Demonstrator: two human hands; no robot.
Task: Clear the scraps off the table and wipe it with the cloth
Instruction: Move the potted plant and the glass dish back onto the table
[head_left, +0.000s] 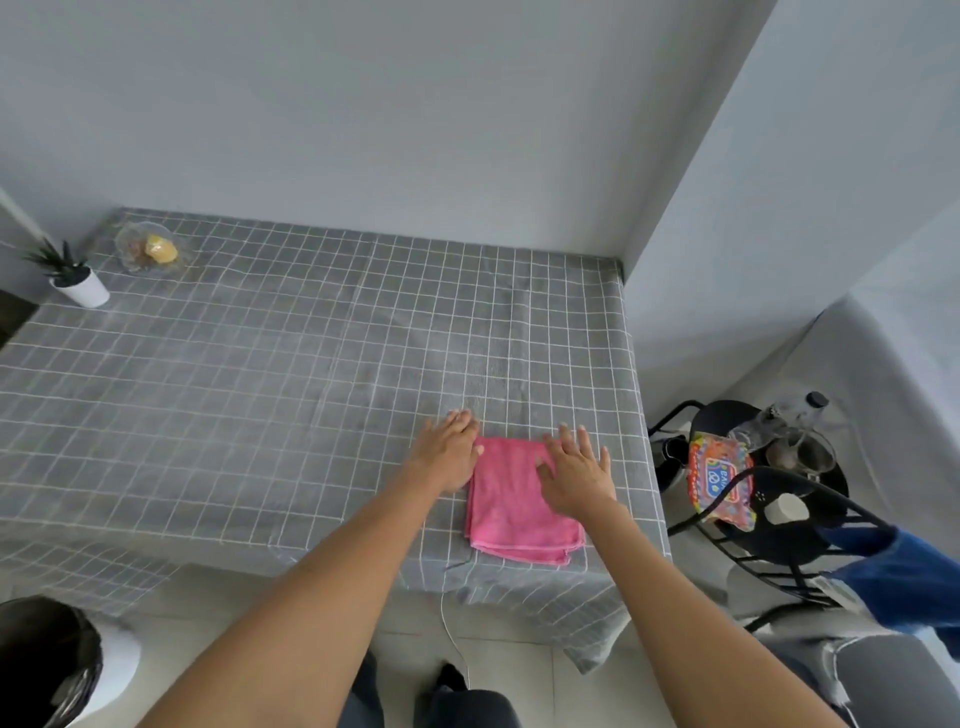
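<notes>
A folded pink cloth (514, 506) lies flat near the front right corner of the table (260, 374), which wears a grey checked tablecloth. My left hand (448, 451) rests flat on the tablecloth, fingers spread, touching the cloth's left edge. On the cloth's upper right part my right hand (577, 472) lies flat and open. Neither hand grips anything. No scraps show on the tablecloth.
A glass dish (150, 253) with a yellow item and a small potted plant (72, 275) stand at the far left. A bin with a black liner (49, 662) sits on the floor at lower left. A black chair (769, 499) with a wipes pack stands on the right.
</notes>
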